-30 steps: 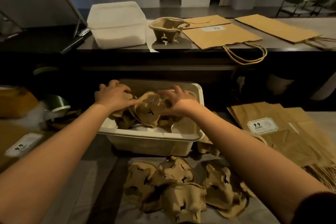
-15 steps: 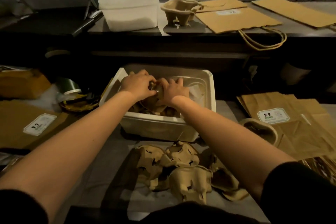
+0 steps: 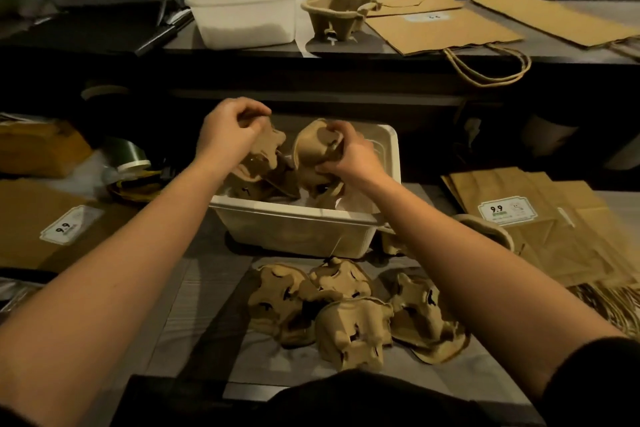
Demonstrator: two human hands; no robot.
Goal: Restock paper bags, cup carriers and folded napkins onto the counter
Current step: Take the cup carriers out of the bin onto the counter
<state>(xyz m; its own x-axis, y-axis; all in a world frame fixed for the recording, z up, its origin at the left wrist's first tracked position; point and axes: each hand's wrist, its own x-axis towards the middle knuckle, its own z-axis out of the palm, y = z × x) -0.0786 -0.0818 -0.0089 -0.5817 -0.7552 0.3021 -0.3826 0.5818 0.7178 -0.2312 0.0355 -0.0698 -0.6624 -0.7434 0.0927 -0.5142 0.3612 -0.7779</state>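
Your left hand is pinching one pulp cup carrier with curled fingers. Your right hand is clamping its fingers round a second carrier. Both are just above the white bin, which is holding more. Loose carriers are lying on the grey table. Paper bags at right are bearing "9.9" labels.

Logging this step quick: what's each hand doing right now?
Left hand: closed, gripping a cup carrier over the white bin.
Right hand: closed, gripping a second cup carrier.
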